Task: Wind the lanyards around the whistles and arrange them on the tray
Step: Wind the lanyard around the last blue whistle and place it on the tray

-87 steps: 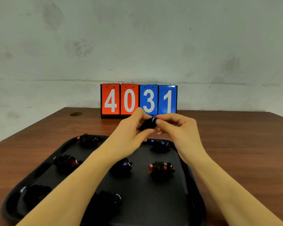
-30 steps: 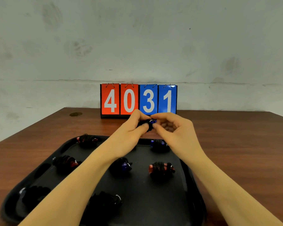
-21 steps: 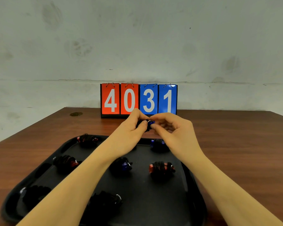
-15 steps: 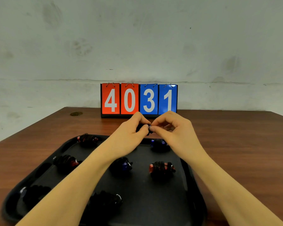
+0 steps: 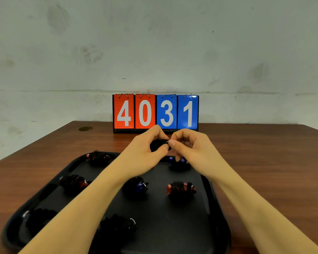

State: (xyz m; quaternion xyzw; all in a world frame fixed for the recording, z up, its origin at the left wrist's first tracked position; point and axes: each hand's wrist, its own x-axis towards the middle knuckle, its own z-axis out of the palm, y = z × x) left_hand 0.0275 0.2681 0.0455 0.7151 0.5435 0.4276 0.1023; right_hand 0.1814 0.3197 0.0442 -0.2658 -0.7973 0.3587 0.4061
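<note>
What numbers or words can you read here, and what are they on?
"4" and "0": white digits on the two red cards of the flip scoreboard at the back of the table.
"3" and "1": white digits on its two blue cards.
No other writing shows anywhere.

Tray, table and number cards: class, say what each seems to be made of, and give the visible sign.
Tray: probably matt black plastic, with a moulded raised rim and dull sheen.
Table: wood or wood-look laminate, with reddish-brown grain streaks.
Number cards: likely glossy plastic or coated card, hung on wire rings.
</note>
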